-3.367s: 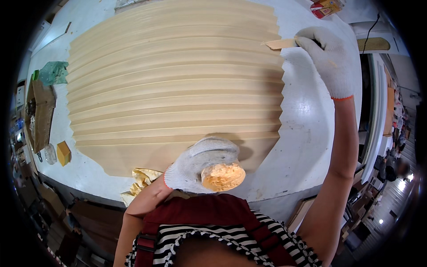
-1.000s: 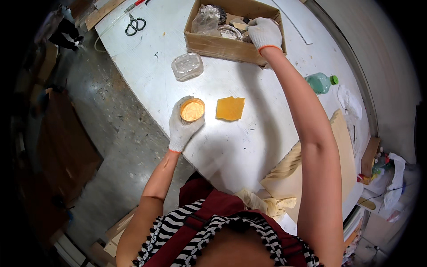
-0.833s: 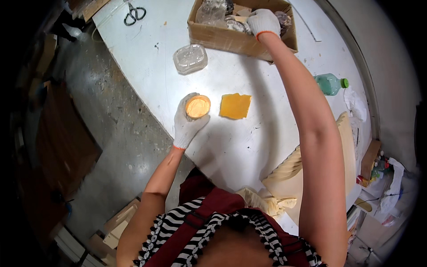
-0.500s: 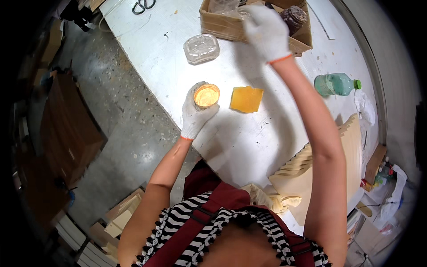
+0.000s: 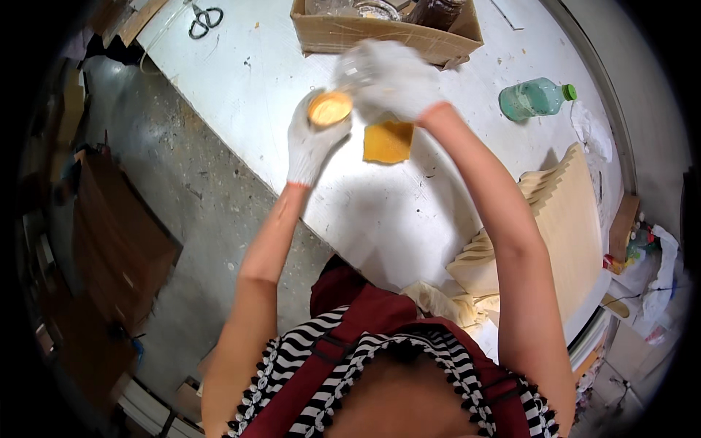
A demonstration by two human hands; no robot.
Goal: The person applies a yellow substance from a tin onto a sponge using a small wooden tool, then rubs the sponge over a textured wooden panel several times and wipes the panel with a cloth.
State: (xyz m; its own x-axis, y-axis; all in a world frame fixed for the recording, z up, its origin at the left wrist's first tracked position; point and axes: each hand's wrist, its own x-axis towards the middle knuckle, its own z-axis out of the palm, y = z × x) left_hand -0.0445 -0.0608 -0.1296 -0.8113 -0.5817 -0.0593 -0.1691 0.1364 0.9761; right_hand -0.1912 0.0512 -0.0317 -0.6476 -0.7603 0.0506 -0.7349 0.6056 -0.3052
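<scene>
Nearest, a cream folded pleated sheet [image 5: 562, 219] lies on the white worktable [image 5: 241, 80] by the person's right arm. Further out, the gloved left hand [image 5: 312, 139] grips a small round tub of orange paste [image 5: 329, 109] above the tabletop. The gloved right hand [image 5: 391, 77] is blurred just beside it; its grip cannot be told. An orange sponge [image 5: 388, 141] lies below. Beyond stand a green bottle [image 5: 534, 98], cardboard box [image 5: 380, 33] and scissors [image 5: 205, 17]
</scene>
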